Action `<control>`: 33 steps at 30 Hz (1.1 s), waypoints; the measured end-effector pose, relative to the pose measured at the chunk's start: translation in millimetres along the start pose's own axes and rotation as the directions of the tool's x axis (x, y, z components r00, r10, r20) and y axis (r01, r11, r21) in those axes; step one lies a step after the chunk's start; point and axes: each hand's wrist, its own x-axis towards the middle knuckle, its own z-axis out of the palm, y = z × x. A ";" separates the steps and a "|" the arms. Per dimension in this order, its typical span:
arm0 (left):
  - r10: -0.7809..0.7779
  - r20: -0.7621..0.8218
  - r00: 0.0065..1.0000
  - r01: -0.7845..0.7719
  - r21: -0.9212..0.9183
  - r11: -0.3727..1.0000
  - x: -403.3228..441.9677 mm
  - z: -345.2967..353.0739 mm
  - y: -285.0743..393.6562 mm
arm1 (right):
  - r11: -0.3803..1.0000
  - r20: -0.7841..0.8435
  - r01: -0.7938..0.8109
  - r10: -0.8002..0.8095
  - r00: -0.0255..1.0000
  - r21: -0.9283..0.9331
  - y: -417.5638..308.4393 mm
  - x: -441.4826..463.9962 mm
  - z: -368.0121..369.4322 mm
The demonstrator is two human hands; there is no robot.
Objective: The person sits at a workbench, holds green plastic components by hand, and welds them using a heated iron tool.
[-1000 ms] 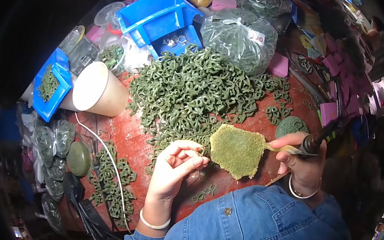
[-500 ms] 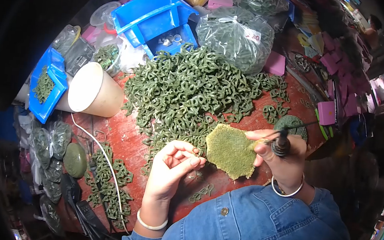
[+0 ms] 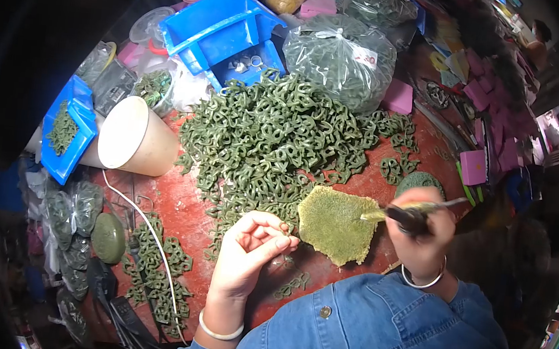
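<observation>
My right hand (image 3: 429,246) is closed around a black-handled tool (image 3: 408,220), a thin shaft showing at its far end. The tool's pale tip reaches the right edge of a rough, yellow-green pad (image 3: 336,226) with a ragged rim. To the left of the pad, my left hand (image 3: 254,245) has thumb and fingers pinched together; whatever small thing is between them is too small to name. Just beyond both hands spreads a large heap of small looped green pieces (image 3: 276,137). A few loose green pieces (image 3: 292,285) lie on the red tabletop (image 3: 189,199) near my left wrist.
A white cup (image 3: 138,137) leans at the left, beside a blue bin (image 3: 72,121) holding green pieces. Behind the heap are another blue bin (image 3: 223,28) and a full clear bag (image 3: 340,66). A white cable (image 3: 147,219) crosses the left side. Pink blocks (image 3: 474,168) sit right.
My right hand has drawn away from the pad's edge, turning the black-handled tool so its tip points left at the pad. My left hand has hardly moved.
</observation>
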 end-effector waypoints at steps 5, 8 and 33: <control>-0.006 0.020 1.000 0.006 -0.012 1.000 -0.3 0.0 -0.1 | 0.855 0.137 -0.308 0.276 0.951 0.416 -13.9 -12.7 4.0; 0.018 0.039 0.999 -0.018 -0.008 1.000 0.0 -0.6 -0.3 | 0.656 0.292 -0.483 0.385 0.875 0.581 -16.3 -9.8 17.5; -0.004 0.011 1.000 0.003 0.075 0.997 -1.7 7.1 3.7 | 0.726 0.291 -0.474 0.374 0.880 0.499 -16.6 -13.7 33.2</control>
